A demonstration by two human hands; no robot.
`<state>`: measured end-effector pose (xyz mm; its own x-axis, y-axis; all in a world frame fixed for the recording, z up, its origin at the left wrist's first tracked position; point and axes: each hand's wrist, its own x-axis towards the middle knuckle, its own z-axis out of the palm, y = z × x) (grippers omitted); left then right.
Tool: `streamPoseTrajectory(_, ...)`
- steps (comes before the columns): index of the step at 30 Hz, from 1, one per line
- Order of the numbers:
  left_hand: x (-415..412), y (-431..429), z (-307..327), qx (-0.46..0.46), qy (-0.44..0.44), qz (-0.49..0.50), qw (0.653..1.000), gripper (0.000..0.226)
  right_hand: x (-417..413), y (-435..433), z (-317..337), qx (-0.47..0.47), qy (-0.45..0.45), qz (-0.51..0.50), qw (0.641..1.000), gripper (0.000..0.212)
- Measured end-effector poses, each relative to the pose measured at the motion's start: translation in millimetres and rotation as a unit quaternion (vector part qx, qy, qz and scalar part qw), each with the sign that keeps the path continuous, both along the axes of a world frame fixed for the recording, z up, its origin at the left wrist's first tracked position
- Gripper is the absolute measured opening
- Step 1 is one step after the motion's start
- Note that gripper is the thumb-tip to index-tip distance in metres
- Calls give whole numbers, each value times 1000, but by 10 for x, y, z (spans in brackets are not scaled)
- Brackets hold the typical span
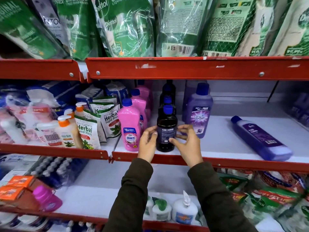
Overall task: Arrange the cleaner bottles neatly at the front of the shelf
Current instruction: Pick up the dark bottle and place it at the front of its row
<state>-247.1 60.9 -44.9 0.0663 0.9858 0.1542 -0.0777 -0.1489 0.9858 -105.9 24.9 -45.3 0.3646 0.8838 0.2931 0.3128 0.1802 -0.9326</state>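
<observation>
A dark floor cleaner bottle (166,126) with a blue cap stands upright at the front of the middle shelf (209,160). My left hand (148,144) and my right hand (187,142) hold it from both sides. Similar dark bottles (168,94) line up behind it. A row of pink Shakti bottles (129,124) stands to its left. A purple Bactin bottle (199,113) stands upright to its right, further back. Another purple bottle (260,139) lies on its side at the right of the shelf.
Herbal hand wash pouches (87,131) and pump bottles (66,131) fill the left bay. Green Dettol refill packs (127,25) hang over the upper shelf. White shelf surface shows between the purple bottles. The lower shelf holds a pink bottle (46,198) and white pump bottles (184,210).
</observation>
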Motion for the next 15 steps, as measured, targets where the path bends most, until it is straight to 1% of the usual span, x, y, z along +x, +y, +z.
streamPoseTrajectory(4,-10,25,-22,-2,-19,5,1000,30,-40,8,-78,11,-42,-35,998,46)
streamPoseTrajectory(6,-12,13,-17,-3,-22,-14,1000,29,-51,11,-104,11,-36,-35,999,43)
streamPoseTrajectory(7,-12,9,-16,-4,-22,-33,999,30,-47,16,-121,11,-23,-26,999,41)
streamPoseTrajectory(10,-19,20,-13,3,11,-95,995,46,-40,8,-121,0,31,10,999,38)
streamPoseTrajectory(13,4,30,-4,5,37,-152,988,57,-32,-27,-114,-21,66,79,994,48)
streamPoseTrajectory(15,32,38,-12,7,27,-147,989,60,-22,-50,-107,-31,59,104,992,54)
